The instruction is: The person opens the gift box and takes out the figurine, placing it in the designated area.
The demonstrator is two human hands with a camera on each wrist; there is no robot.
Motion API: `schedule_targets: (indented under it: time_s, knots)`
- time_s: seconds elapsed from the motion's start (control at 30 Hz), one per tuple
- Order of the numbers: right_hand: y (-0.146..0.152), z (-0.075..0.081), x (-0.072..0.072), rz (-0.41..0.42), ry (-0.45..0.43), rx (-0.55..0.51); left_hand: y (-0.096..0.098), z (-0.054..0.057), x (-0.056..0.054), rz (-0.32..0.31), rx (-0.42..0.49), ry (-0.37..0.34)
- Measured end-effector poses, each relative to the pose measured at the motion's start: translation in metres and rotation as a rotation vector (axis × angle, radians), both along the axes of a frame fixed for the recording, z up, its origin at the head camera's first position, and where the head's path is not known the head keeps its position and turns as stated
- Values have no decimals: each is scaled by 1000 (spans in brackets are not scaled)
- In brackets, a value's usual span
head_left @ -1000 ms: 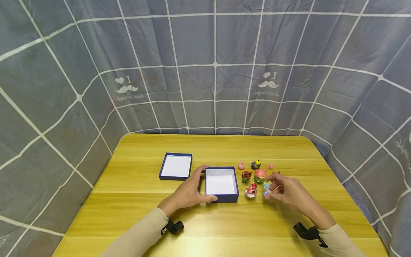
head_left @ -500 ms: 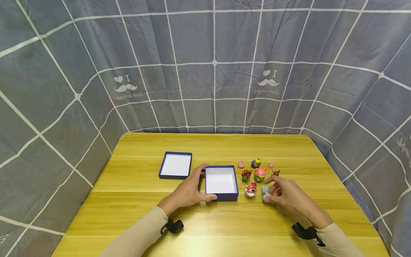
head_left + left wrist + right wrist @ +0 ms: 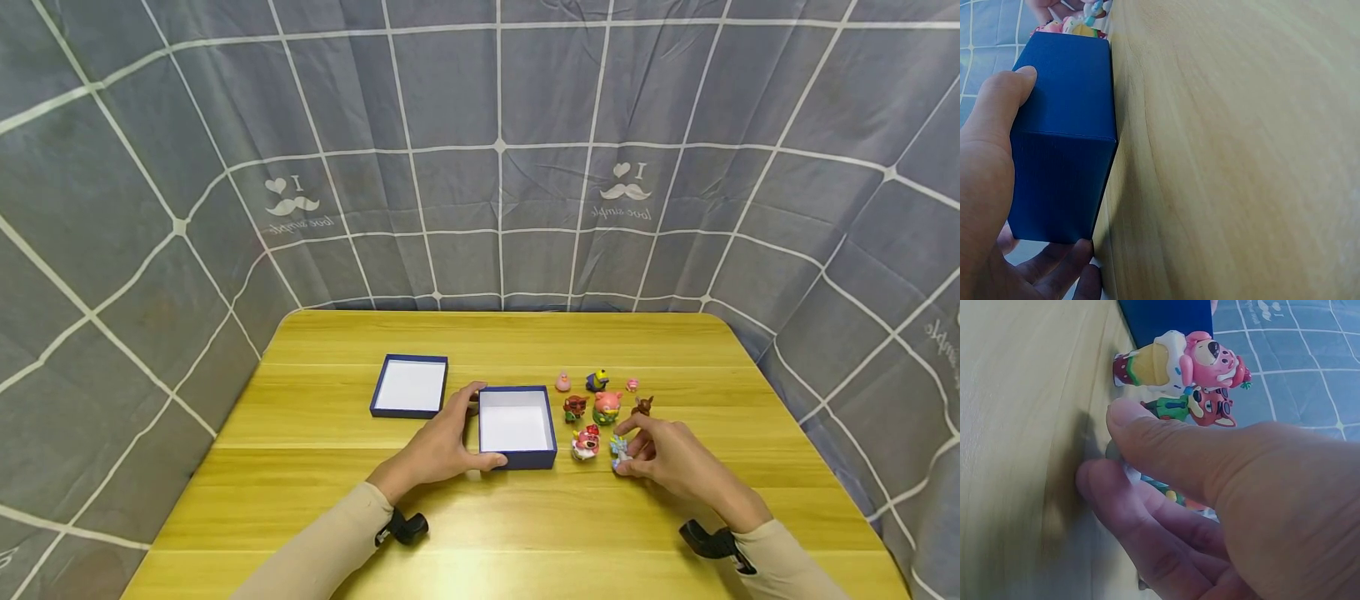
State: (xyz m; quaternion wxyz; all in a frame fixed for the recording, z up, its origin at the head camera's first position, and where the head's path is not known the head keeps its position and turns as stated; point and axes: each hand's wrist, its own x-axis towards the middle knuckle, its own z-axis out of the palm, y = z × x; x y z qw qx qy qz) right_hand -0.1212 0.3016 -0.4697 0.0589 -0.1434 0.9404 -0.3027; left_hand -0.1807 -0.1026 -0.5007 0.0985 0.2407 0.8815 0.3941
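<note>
A blue box with a white inside [image 3: 516, 425] stands on the table, and my left hand [image 3: 442, 437] grips its left side. In the left wrist view the thumb [image 3: 1019, 84] lies on one blue wall of the box [image 3: 1063, 181], with the fingers round the far side. My right hand [image 3: 667, 454] pinches a small light-blue figurine [image 3: 618, 450] at the table, right of a pink bear figurine [image 3: 585, 443]. In the right wrist view thumb and fingers mostly hide the held figurine; the pink bear [image 3: 1210, 359] and a red fox-like figurine [image 3: 1213, 406] show beyond.
A shallow blue lid [image 3: 409, 386] lies white side up, left of the box. Behind the right hand stand a pink pig figurine [image 3: 607, 408], a brown figurine [image 3: 642, 406], a blue-yellow figurine [image 3: 597, 381], a pink duck-like one [image 3: 563, 382] and a tiny pink one [image 3: 632, 385].
My right hand has shifted slightly toward the table's front and left with the light-blue figurine, and the brown figurine behind it shows more. The left hand and the box have stayed put.
</note>
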Motion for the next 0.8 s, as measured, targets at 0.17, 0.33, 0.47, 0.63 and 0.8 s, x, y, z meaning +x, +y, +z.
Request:
schedule_targets:
  time_s: [0.17, 0.33, 0.47, 0.63, 0.8]
  knots:
    - [-1, -2, -1, -13, -1, 7, 0, -1, 0, 2, -5, -4]
    - [-1, -4, -1, -15, 4, 17, 0, -1, 0, 6, -8, -5]
    - [-2, -5, -2, -24, 2, 22, 0, -1, 0, 3, 3, -7]
    - [-2, -7, -2, -26, 9, 35, 0, 0, 0, 2, 7, -11]
    - [-3, -8, -2, -32, 15, 44, 0, 0, 0, 2, 11, -11]
